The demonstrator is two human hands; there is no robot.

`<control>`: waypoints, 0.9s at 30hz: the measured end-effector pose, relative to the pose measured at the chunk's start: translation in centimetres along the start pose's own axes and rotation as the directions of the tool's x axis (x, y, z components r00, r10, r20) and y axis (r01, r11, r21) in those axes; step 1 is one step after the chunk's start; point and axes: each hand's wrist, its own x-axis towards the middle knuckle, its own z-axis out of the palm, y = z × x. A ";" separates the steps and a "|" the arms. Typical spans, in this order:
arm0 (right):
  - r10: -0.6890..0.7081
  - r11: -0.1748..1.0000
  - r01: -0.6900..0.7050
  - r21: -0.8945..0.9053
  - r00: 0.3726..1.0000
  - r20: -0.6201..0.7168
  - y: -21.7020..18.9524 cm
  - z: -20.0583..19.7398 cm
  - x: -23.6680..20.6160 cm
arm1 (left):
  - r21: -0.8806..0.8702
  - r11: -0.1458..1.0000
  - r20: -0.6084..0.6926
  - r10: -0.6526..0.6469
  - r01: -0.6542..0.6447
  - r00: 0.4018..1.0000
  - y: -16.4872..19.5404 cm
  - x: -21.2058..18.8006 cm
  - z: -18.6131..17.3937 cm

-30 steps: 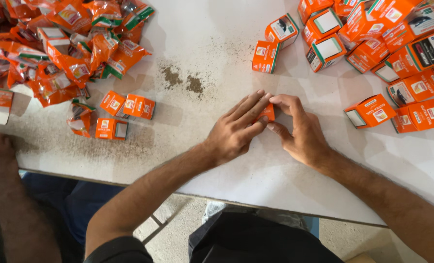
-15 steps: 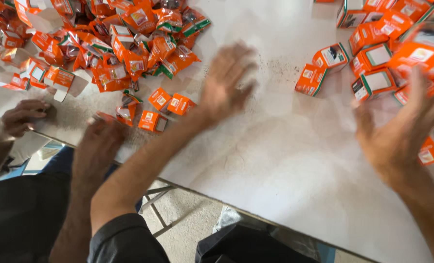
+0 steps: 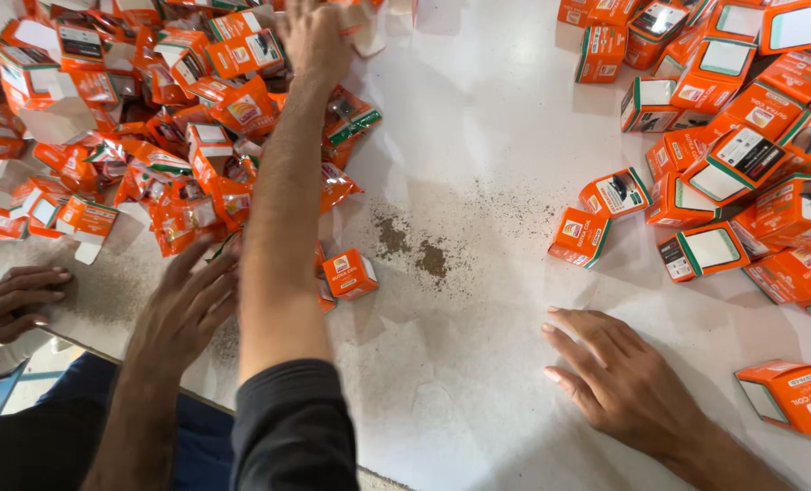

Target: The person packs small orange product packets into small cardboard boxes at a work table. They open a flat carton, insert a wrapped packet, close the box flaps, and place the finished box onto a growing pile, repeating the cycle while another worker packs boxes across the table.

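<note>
The left hand (image 3: 319,36) reaches far across the white table (image 3: 478,364) to the top edge of the view, where it lies over a heap of flattened orange cartons (image 3: 178,118); its fingers run out of the picture, so I cannot tell whether they pinch anything. The right hand (image 3: 610,373) rests flat on the bare tabletop, fingers spread and holding nothing, well apart from the pile of folded orange boxes (image 3: 742,155) on the right. 1 folded box (image 3: 351,273) sits just beside the left forearm, near a patch of dark dust (image 3: 415,250). 2 other hands of a co-worker, one (image 3: 192,305) open near the cartons and one (image 3: 15,300) curled, lie at the table's left edge.
</note>
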 end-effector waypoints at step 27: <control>0.335 0.915 -0.317 0.251 0.942 -0.032 -0.3 1.0 -3.0 | 0.141 0.985 0.523 0.014 -0.102 0.852 2.6 -20.4 -7.0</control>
